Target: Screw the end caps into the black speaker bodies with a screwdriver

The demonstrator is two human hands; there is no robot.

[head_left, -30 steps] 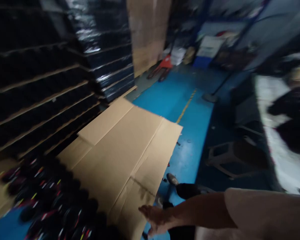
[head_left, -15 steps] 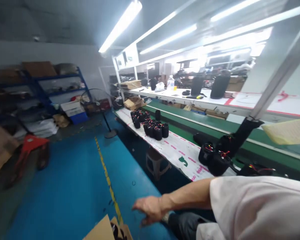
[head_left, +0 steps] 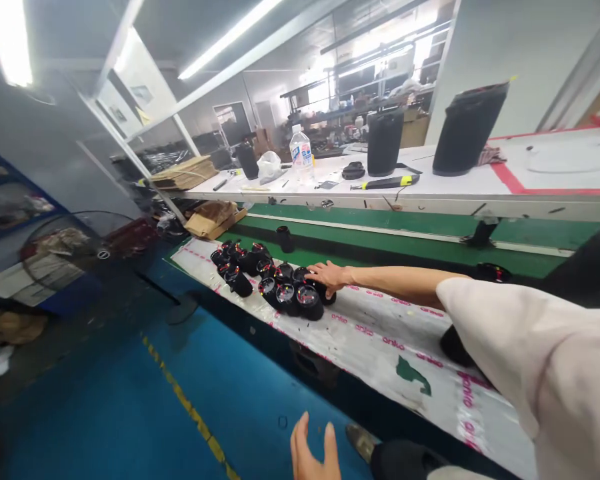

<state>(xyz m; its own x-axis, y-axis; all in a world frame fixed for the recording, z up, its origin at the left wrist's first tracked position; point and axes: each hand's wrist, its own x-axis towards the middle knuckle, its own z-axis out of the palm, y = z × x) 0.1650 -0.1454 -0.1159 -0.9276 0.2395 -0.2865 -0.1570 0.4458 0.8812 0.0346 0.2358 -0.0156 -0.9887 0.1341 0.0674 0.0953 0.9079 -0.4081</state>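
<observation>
- Your right hand (head_left: 330, 277) touches the black cylinders (head_left: 310, 303) on the bench (head_left: 365, 350); I cannot tell whether it grips 1.
- Your left hand (head_left: 316, 457) is free, its fingers spread.

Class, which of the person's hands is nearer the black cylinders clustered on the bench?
Right: the right hand is at the right end of the black cylinders; the left hand is well apart from them, lower in view.

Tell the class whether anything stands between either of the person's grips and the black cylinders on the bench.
Nothing visible blocks the right grip: it is at the right end of the clustered black cylinders. In the view, the near edge of the bench lies between them and the left grip.
</observation>
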